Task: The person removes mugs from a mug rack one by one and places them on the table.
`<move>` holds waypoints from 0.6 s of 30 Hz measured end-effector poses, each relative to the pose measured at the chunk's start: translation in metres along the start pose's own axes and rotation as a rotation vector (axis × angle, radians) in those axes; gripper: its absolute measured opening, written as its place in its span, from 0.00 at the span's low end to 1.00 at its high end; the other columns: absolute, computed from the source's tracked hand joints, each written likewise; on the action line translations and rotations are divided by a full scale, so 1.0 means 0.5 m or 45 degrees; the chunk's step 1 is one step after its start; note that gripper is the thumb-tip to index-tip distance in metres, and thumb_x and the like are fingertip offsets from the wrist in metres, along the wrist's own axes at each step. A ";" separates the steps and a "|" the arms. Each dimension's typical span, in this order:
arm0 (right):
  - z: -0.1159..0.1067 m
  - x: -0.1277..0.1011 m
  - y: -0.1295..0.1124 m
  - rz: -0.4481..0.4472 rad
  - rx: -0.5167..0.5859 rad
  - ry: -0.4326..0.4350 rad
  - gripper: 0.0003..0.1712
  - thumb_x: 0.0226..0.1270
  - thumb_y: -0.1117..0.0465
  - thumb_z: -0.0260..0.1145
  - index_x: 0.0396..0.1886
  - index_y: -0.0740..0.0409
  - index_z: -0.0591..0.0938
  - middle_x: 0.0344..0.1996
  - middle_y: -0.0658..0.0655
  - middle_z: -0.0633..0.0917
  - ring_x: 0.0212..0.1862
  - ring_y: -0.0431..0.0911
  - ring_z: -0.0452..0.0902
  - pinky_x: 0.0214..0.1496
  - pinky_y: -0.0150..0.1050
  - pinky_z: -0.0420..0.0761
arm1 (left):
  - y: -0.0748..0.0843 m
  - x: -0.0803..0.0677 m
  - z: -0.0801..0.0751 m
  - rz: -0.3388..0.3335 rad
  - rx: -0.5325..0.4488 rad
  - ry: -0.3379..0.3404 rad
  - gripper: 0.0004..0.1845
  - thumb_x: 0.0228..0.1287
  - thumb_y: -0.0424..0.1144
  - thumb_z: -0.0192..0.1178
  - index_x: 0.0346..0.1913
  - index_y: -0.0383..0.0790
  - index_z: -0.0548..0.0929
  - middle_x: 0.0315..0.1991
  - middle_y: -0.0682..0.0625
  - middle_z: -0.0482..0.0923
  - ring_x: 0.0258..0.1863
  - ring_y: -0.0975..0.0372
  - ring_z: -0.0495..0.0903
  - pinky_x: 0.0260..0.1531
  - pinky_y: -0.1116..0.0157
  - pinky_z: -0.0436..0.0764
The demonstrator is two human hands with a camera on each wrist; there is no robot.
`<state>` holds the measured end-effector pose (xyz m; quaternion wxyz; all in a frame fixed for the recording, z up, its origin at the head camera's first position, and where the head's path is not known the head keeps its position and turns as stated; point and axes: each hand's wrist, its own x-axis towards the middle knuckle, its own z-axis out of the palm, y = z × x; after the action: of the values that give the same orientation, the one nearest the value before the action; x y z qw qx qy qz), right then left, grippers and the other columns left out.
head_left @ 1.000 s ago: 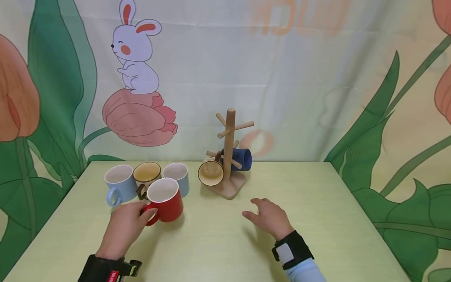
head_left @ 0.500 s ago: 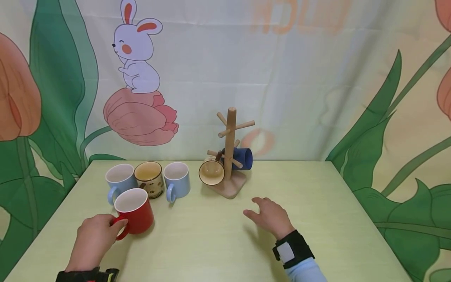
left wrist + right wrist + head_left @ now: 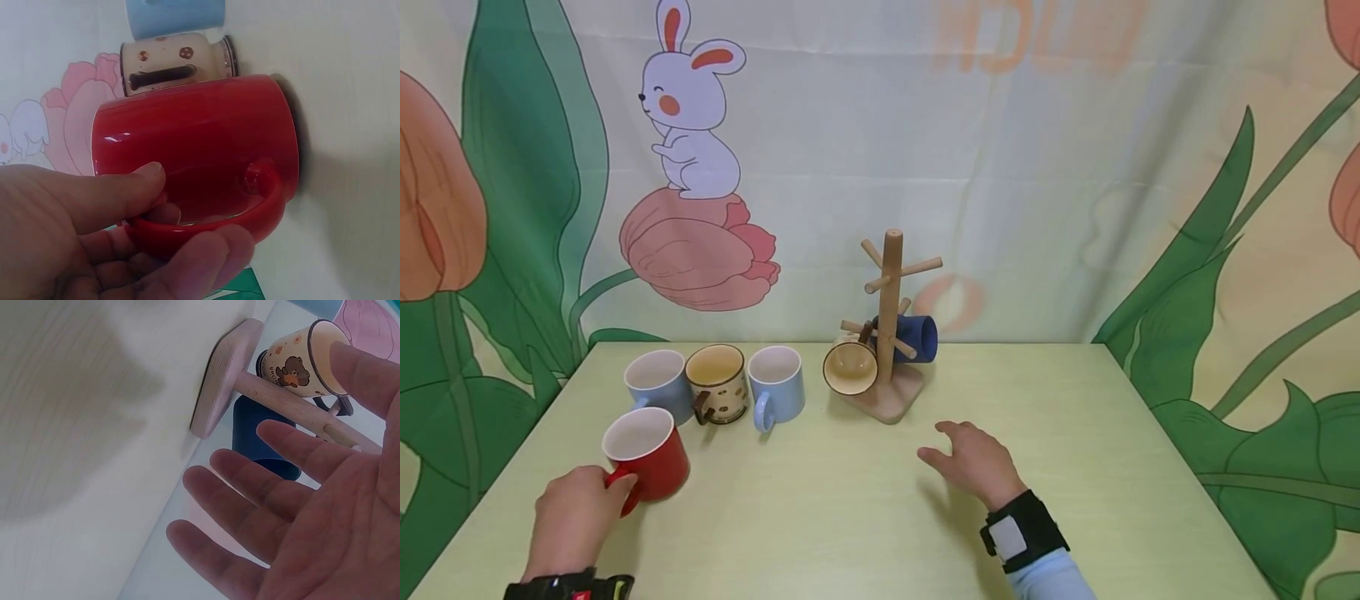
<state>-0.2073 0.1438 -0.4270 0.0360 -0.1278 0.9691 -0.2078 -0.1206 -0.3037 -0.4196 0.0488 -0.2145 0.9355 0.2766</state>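
Left hand (image 3: pixel 576 521): thumb and curled fingers clamp the handle of the glossy red ceramic mug (image 3: pixel 647 452); this handle grip keeps it upright.
Mug location: near-left of the pale green table (image 3: pixel 865 517), in front of the mug row.
Right hand (image 3: pixel 976 460): fingers spread and relaxed, holding nothing, hovering just above the table.
Neighbours: light blue mug (image 3: pixel 657 382), cream patterned mug (image 3: pixel 718 382), second light blue mug (image 3: pixel 777 383).
Wooden peg mug tree (image 3: pixel 888 333): carries a cream mug (image 3: pixel 850 367) and a dark blue mug (image 3: pixel 916 337); upper pegs free.
Obstruction: mug row just behind the red mug.
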 end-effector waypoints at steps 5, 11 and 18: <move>0.002 0.000 0.003 0.003 0.005 -0.009 0.31 0.67 0.43 0.66 0.60 0.62 0.80 0.50 0.63 0.83 0.53 0.58 0.80 0.51 0.55 0.78 | -0.014 0.005 0.002 0.008 0.008 0.020 0.18 0.71 0.36 0.57 0.35 0.18 0.77 0.21 0.42 0.74 0.26 0.49 0.71 0.28 0.57 0.71; 0.002 0.000 0.001 0.004 0.012 -0.017 0.32 0.67 0.43 0.65 0.60 0.62 0.80 0.51 0.63 0.83 0.53 0.58 0.80 0.51 0.54 0.78 | -0.017 0.008 0.001 -0.004 0.020 0.019 0.18 0.72 0.37 0.56 0.33 0.19 0.77 0.20 0.43 0.73 0.25 0.50 0.70 0.28 0.57 0.70; 0.003 0.000 0.000 0.000 0.016 -0.023 0.32 0.67 0.44 0.65 0.59 0.63 0.80 0.51 0.63 0.83 0.53 0.58 0.80 0.51 0.54 0.78 | -0.013 0.010 -0.001 -0.027 0.014 -0.014 0.17 0.71 0.37 0.57 0.35 0.18 0.77 0.21 0.42 0.75 0.25 0.49 0.71 0.29 0.57 0.71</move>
<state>-0.2073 0.1432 -0.4283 0.0455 -0.1294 0.9675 -0.2126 -0.1223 -0.3105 -0.4234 0.0581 -0.2225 0.9344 0.2721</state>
